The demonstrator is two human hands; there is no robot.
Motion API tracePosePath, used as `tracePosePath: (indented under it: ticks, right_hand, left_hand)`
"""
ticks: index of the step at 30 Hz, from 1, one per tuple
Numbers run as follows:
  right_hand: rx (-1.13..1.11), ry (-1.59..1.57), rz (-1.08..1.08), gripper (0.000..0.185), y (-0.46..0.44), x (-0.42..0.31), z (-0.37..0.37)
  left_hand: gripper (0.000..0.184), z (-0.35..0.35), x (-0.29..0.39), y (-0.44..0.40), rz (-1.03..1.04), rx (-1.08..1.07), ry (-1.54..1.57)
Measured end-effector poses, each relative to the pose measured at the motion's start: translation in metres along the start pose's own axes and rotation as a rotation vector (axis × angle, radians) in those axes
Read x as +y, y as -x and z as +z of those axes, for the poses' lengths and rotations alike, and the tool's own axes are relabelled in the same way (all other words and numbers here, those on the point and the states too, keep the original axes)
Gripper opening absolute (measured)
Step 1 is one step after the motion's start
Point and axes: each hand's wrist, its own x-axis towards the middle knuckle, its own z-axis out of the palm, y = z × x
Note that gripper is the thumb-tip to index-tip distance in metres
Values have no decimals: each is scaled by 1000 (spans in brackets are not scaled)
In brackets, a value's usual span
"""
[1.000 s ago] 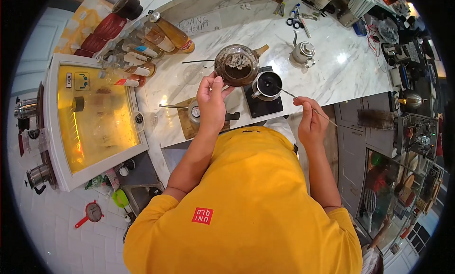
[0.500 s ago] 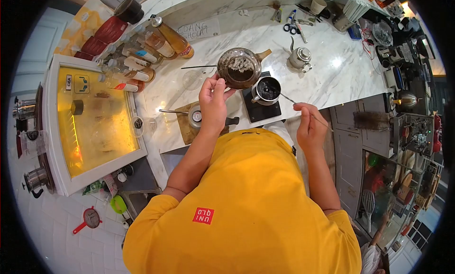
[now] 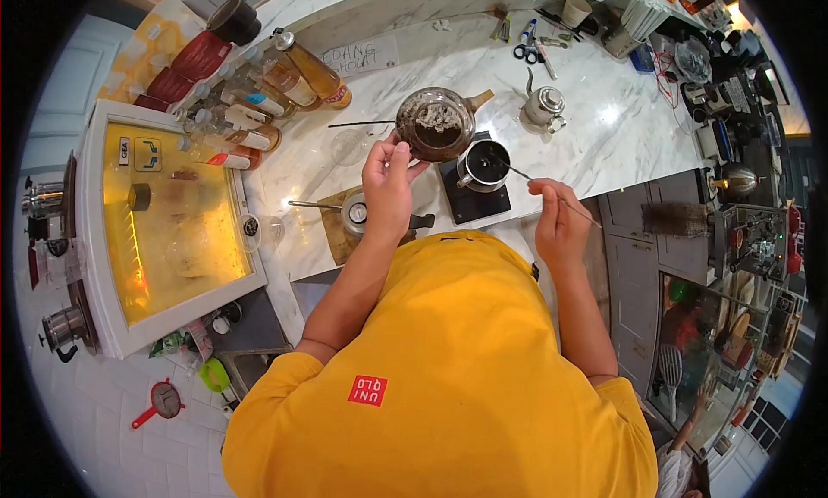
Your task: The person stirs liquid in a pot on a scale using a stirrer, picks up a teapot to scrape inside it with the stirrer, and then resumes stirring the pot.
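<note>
My left hand [image 3: 390, 177] is closed on a glass teapot [image 3: 435, 125] with dark, clumpy contents, held up over the counter with its wooden spout or handle toward the right. Between the fingers of my right hand [image 3: 561, 213] is a thin metal spoon [image 3: 517, 171], its lower end inside a metal cup [image 3: 484, 165] of dark liquid. The cup rests on a black scale [image 3: 470, 200], just right of the teapot. Left of the scale, a lidded pot with a black handle [image 3: 354, 213] sits on a wooden board [image 3: 334, 230].
On the marble counter [image 3: 621, 123] a small silver kettle [image 3: 544, 108] stands to the right, with scissors [image 3: 524, 55] and pens beyond. Several bottles [image 3: 293, 75] line the left side, behind a glass-topped yellow case [image 3: 177, 222]. A dark stick [image 3: 362, 123] lies left of the teapot.
The spoon has shifted inside the cup, and my right hand has moved slightly up and left. The teapot has moved slightly right since the earliest frame, still in my left hand.
</note>
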Motion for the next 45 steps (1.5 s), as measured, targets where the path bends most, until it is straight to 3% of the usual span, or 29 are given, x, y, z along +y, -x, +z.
tracePosePath:
  ticks: [6, 10, 16, 20, 24, 28, 41, 45]
  right_hand:
    - [-99, 36, -161, 19, 2, 8, -5]
    - [-42, -74, -4, 8, -3, 14, -7]
    - [-146, -16, -175, 17, -11, 14, -9]
    - [-137, -24, -94, 15, -17, 22, -20]
    - [-157, -54, -306, 16, -25, 22, -17]
    - [-160, -42, -201, 12, -33, 30, -23]
    - [-220, -147, -352, 4, -41, 39, -25]
    - [-231, -117, -283, 4, -43, 42, -23]
  left_hand:
    - [19, 3, 4, -1, 4, 25, 17]
    - [18, 5, 3, 2, 28, 61, 18]
    - [18, 11, -2, 9, 10, 100, 36]
    - [18, 15, -3, 14, 29, 123, 40]
    - [16, 25, -4, 19, 34, 187, 28]
    - [16, 31, -6, 23, 61, 218, 42]
    - [16, 46, -16, 40, 105, 299, 31]
    - [17, 45, -25, 46, 90, 294, 32]
